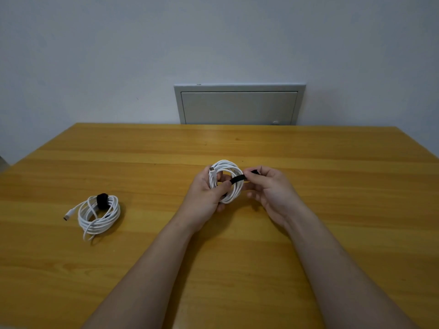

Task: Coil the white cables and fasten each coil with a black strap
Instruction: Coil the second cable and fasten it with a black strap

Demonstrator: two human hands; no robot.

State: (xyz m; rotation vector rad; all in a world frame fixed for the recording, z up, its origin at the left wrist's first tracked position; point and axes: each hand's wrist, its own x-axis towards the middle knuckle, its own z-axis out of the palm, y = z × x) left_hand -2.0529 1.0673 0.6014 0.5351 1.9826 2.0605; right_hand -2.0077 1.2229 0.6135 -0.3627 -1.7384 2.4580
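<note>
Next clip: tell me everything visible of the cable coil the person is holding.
The coil is a white, smooth-looking cable wound into several round loops, held roughly upright over the wooden table. A white plug shows at its upper left. The left hand grips its left side, thumb lying across the loops. A black strap crosses its right side, not yet closed. The right hand pinches the strap's free end.

Glossy wooden table (308, 148), fuzzy strap (102, 200)
</note>
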